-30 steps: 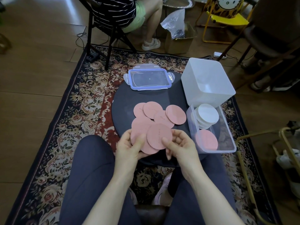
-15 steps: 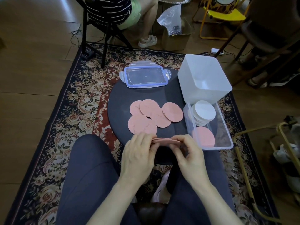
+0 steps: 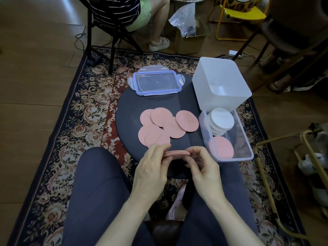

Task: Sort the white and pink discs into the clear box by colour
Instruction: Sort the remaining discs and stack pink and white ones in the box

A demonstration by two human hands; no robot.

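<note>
Now I have both hands, left hand [image 3: 152, 167] and right hand [image 3: 204, 166], pinched on a small pink stack [image 3: 176, 153] above the worktop's [image 3: 127, 121] near edge. Next, I judge, it goes beside the white discs [image 3: 221, 121] in the clear box [image 3: 248, 139], onto the pink one already there.

Domestic interior, likely a living room. Floral patterned rug [image 3: 85, 110] laid over wood plank floor [image 3: 35, 50]. Low round dark surface [image 3: 134, 107] stands on the rug as landmark. Beyond it, a second person sits on a black-framed chair [image 3: 108, 32], sandal [image 3: 159, 43] on the floor. Behind the surface to the right: open cardboard box [image 3: 191, 41] with plastic bag [image 3: 184, 16], yellow child's chair [image 3: 236, 16], dark wooden furniture legs [image 3: 266, 50]. Power strip [image 3: 235, 53] with cable on floor.
</note>
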